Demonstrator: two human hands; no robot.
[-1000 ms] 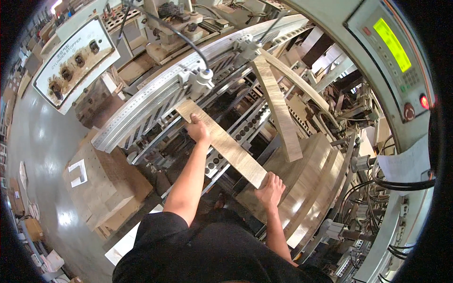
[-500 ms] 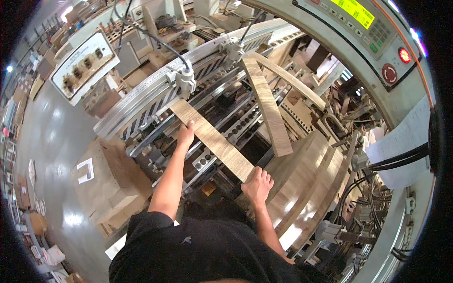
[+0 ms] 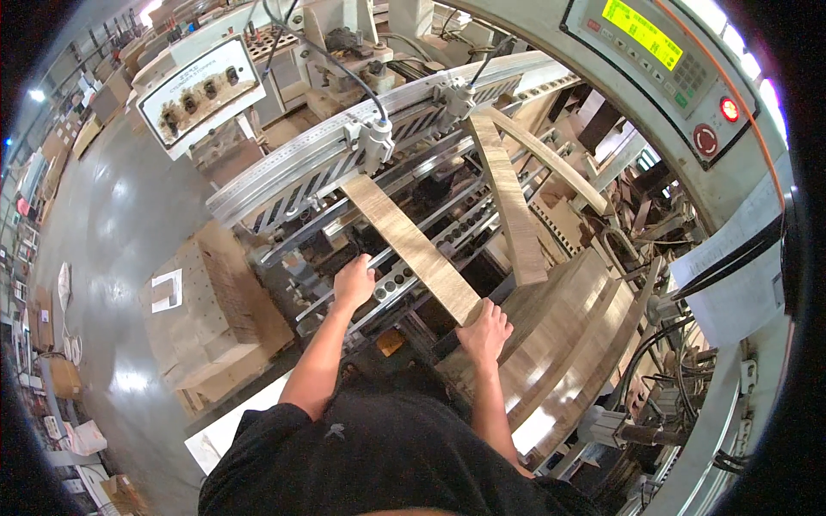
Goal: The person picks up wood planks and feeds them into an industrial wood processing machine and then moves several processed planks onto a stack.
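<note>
A long wooden board [image 3: 413, 245] lies slanted across the machine's rails, its far end by the metal fence. My right hand [image 3: 487, 330] grips the board's near end, fingers over the edge. My left hand [image 3: 354, 283] is off the board, to its left above the rails; its fingers are curled and nothing shows in them. A second wooden board [image 3: 509, 206] rests on the machine to the right, meeting a curved wooden piece [image 3: 555, 163] at its far end.
Along the metal fence [image 3: 284, 163] stand white pneumatic clamps [image 3: 376, 142]. Stacked wooden panels [image 3: 551, 335] lie at the right. A control panel [image 3: 662, 64] with a lit screen and red button hangs at upper right. A cardboard box [image 3: 202, 310] stands at the left, beside the floor.
My left hand has let go of the board and drawn back toward me. My right hand stays on its near end. The whole view has shifted slightly.
</note>
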